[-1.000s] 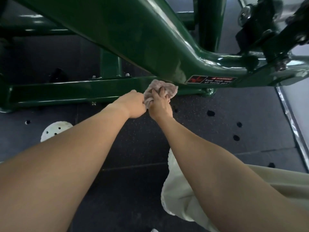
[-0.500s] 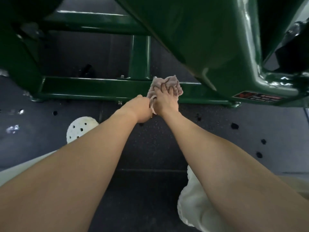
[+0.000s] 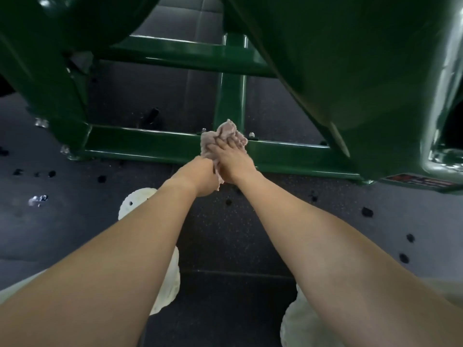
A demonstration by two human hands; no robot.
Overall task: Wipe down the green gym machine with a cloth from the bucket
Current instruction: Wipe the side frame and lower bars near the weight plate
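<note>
- Head camera shows the right hand (image 3: 231, 159) with its fingers curved over a bunched cloth (image 3: 226, 130), pressing it onto the machine's low base bar (image 3: 140, 144).
- Its left hand (image 3: 204, 176) is balled close beside the right, touching it, and seems to pinch the trailing end of the cloth; the fingertips are hidden.
- Compared with a second ago, the cloth has slid left along the base bar and now sits at the foot of the upright post (image 3: 229, 96). The warning label (image 3: 423, 182), close by before, is now well off to the right.
- That suggests the stretch of bar nearer the label is done, while the post joint and the bar's left end are probably next.
- The cloth is pale pinkish, nubbly and crumpled into soft folds.
- Frame parts are glossy dark green painted metal. The base bar is flat-faced, and the big sloping tube (image 3: 350, 71) overhead is rounded and catches highlights.
- Under it all lies dark speckled rubber flooring (image 3: 225, 234), with a white perforated shoe (image 3: 135, 204) beneath the left forearm.
- No bucket is in view.
</note>
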